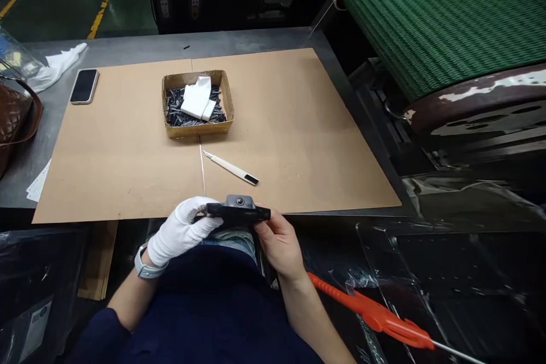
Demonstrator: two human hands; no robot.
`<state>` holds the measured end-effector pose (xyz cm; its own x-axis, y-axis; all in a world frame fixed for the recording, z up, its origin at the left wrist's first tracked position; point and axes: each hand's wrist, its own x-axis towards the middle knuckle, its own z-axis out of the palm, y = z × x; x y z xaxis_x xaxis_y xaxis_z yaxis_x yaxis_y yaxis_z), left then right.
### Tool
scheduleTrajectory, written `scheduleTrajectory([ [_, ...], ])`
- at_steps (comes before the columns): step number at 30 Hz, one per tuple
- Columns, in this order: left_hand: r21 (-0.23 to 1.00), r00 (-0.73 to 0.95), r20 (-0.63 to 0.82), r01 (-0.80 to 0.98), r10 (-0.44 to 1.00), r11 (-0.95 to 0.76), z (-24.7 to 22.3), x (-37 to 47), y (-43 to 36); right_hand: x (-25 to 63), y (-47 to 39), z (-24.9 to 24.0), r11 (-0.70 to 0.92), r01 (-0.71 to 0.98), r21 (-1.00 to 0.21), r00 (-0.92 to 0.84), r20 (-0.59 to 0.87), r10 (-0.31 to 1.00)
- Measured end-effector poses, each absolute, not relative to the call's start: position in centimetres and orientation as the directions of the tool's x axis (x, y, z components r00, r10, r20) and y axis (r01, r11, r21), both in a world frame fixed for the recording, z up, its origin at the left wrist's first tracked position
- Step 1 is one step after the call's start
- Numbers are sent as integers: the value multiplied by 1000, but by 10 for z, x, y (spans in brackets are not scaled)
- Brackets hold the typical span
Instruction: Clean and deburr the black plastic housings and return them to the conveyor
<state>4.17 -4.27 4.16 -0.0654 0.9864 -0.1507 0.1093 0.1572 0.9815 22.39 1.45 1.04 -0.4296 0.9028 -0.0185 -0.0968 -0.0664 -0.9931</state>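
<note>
A black plastic part [239,210] with a round button on top is held between both hands at the near edge of the table. My left hand [181,231], in a white glove, grips its left end. My bare right hand [279,242] grips its right end from below. Just beyond, a white craft knife [230,168] lies on the brown cardboard sheet [298,125]. Farther back sits a small cardboard box [197,128] filled with several small black pieces and a white cloth [197,98].
A phone [84,86] lies at the cardboard's far left, with a white rag [57,65] and a brown bag [15,119] beside it. A green ribbed conveyor belt [443,17] stands at the right. An orange-handled tool [375,313] lies low right, over clear plastic bags [447,273].
</note>
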Motion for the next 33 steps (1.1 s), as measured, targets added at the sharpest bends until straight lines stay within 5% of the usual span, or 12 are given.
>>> scheduleTrajectory([
  [6,957,-82,-262,-155,962,247,36,41,-40,219,12,19,78,-35,-996,-443,86,893],
  [16,887,-73,-235,-424,969,183,23,46,-38,200,-3,23,287,116,-951,-366,228,902],
  [20,720,-44,-310,-664,950,204,17,60,-40,188,-7,34,264,174,-949,-473,155,868],
  [25,305,27,-493,-931,870,202,12,63,-37,198,-2,44,3,63,-998,-657,-39,753],
  [28,140,130,-497,-964,858,228,12,62,-33,201,2,44,-70,-1,-998,-486,-60,872],
  [33,125,78,-488,-980,869,158,19,65,-30,199,8,41,-59,-112,-992,-185,-37,982],
])
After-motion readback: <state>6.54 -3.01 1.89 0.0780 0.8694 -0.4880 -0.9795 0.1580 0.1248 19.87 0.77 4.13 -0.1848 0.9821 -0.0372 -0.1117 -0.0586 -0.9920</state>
